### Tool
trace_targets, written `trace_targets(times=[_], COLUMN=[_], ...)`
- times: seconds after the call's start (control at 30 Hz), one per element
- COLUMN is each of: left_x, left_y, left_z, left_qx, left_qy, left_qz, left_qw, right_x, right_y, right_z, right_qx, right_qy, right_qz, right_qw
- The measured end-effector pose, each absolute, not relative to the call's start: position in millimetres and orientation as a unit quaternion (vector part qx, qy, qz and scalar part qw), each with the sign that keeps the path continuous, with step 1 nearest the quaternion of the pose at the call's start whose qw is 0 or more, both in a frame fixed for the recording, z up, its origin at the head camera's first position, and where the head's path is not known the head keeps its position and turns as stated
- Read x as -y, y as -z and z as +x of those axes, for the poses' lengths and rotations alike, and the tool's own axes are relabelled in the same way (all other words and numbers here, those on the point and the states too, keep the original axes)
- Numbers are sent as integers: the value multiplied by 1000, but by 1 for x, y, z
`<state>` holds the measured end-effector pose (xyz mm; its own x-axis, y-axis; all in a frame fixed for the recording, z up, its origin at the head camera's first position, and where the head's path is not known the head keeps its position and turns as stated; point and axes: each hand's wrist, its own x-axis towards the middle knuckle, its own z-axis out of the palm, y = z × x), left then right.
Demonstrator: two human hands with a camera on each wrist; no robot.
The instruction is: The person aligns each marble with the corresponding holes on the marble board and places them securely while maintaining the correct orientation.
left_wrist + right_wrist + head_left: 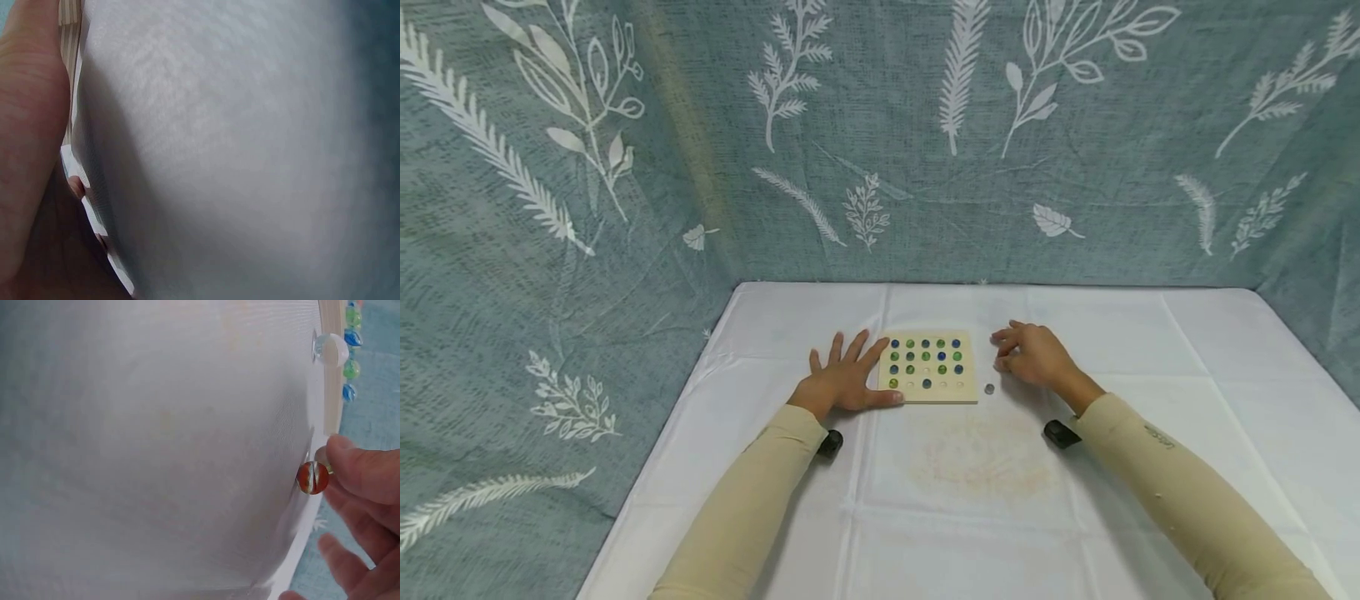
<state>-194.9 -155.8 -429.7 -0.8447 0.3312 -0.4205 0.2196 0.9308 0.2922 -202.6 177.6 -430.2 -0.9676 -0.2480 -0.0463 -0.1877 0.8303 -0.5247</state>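
Observation:
A pale wooden board (967, 395) with rows of round hollows lies on the table, many hollows holding green and blue marbles (942, 356). Spread at its left side, my left hand (842, 383) has the index finger at the left edge and the thumb (31, 94) along the near edge. My right hand (1036, 354) is just right of the board. In the right wrist view its thumb and index finger close in on a pale marble (322, 454), overlapped by a red-and-white marble (312, 478); I cannot tell which they pinch. A clear marble (989, 389) lies beside the board's near right corner.
A white cloth (970, 533) with creases and a faint brownish stain covers the table. Leaf-patterned green-blue curtains (895, 208) hang behind and along the left side. Black wrist cameras (1062, 433) sit under both wrists, close over the cloth.

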Motion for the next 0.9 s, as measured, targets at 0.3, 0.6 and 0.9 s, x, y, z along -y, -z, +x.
trace_targets(times=[0.3,0.6,0.9], left_x=[154,153,152], left_y=[429,429,431], left_z=[-194,-193,-195], left_qx=[-956,-958,-959], left_qy=[-105,-90,-93], left_qz=[145,150,148], left_qw=[233,225,224], right_x=[-178,-176,-169], right_y=[431,431,428], right_z=[-199,-192,-188], right_qx=[-941,-929,-921], right_qy=[311,335,347], right_qz=[-126,-157,-178], right_qw=[35,12,1])
